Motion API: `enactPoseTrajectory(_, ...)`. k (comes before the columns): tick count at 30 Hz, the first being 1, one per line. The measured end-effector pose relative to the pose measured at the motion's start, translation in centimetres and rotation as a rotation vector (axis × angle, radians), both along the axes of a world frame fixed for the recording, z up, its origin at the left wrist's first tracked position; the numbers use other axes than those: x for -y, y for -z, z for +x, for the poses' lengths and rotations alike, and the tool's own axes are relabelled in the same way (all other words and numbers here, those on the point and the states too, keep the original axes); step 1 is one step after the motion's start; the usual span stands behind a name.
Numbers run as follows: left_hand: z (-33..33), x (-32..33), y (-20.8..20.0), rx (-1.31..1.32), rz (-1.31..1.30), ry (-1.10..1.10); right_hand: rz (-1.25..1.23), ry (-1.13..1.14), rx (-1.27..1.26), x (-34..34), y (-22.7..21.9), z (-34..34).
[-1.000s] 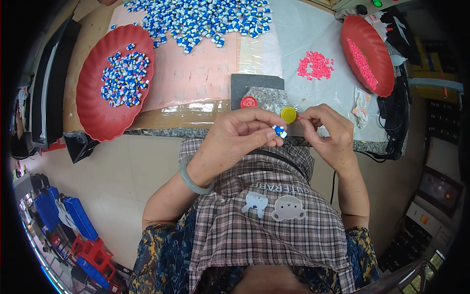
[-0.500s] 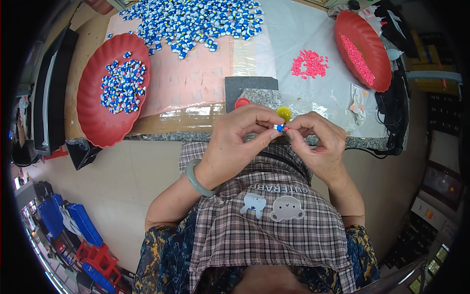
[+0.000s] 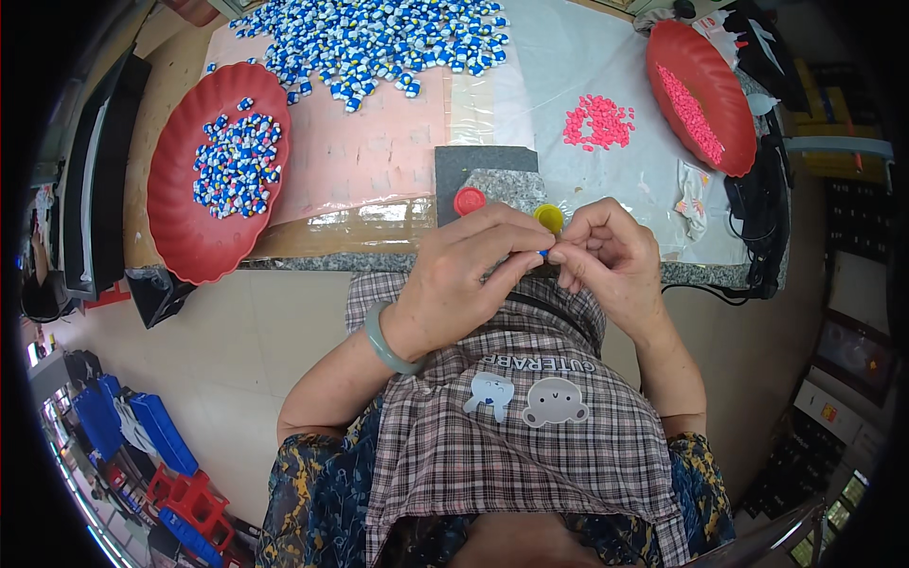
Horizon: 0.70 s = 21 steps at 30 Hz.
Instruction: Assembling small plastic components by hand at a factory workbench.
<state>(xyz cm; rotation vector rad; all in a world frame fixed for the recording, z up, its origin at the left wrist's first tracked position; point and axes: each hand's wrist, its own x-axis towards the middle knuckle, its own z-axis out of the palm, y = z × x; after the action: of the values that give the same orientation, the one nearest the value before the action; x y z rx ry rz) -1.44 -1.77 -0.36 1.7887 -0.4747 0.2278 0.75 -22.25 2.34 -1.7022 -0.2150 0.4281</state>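
Observation:
Over the table's front edge, my left hand (image 3: 464, 270) pinches a small blue-and-white figurine (image 3: 543, 254) between thumb and fingertips. Most of the figurine is hidden by the fingers. My right hand (image 3: 611, 265) meets it from the right, its thumb tip at the figurine and its other fingers curled. Whatever lies under the right thumb cannot be made out. Just beyond the fingertips are a yellow round pot (image 3: 548, 217) and a red round lid or pot (image 3: 469, 200), beside a speckled stone slab (image 3: 511, 186).
A red scalloped tray (image 3: 175, 204) at left holds finished-looking blue-and-white figurines with pink bits. A large heap of blue-and-white figurines (image 3: 379, 47) covers the far table. Small pink pieces (image 3: 598, 123) lie on the right, near another red tray (image 3: 743, 123) of pink pieces.
The right hand's fingers have shifted and its thumb now covers the pink piece seen earlier at the figurine. The left fingers have closed further over the figurine, and the red lid shows more.

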Motion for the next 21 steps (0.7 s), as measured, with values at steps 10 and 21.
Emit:
enactPoseTrajectory(10,1.1,-6.6,-2.0,0.113,0.171,-0.402,-0.362,0.044,0.359,3.4,1.7,3.8)
enactPoseTrajectory(21,2.7,-13.1,-2.0,0.352,0.750,-0.779,-0.645,0.149,0.760,3.2,5.5,8.0)
